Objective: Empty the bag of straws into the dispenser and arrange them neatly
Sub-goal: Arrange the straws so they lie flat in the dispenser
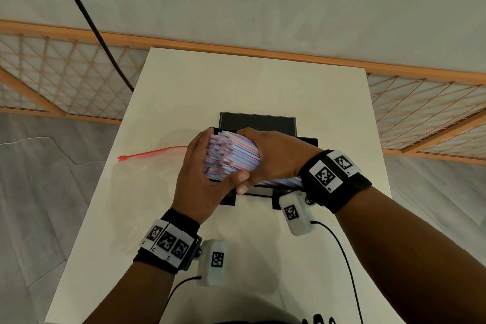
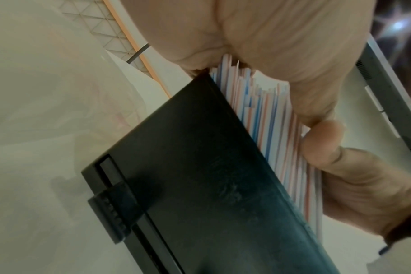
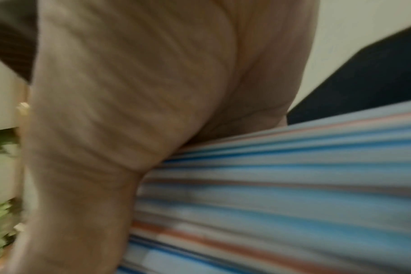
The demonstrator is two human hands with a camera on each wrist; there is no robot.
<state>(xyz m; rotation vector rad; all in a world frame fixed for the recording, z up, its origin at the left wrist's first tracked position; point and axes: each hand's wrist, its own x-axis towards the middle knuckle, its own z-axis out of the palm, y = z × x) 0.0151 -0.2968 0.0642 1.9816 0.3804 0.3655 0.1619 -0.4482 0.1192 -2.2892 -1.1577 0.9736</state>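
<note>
Both hands (image 1: 231, 166) clasp the straws (image 1: 236, 155) above the dispenser (image 1: 259, 123), squaring ends; emptied bag (image 1: 157, 163) at nine o'clock.

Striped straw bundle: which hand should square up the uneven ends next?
Left, probably. The left hand already cups the jagged end of the red-and-blue striped plastic straw bundle, so its palm can tap them flush. The right hand grips the bundle's middle above the black box-shaped dispenser, steadying it.
</note>
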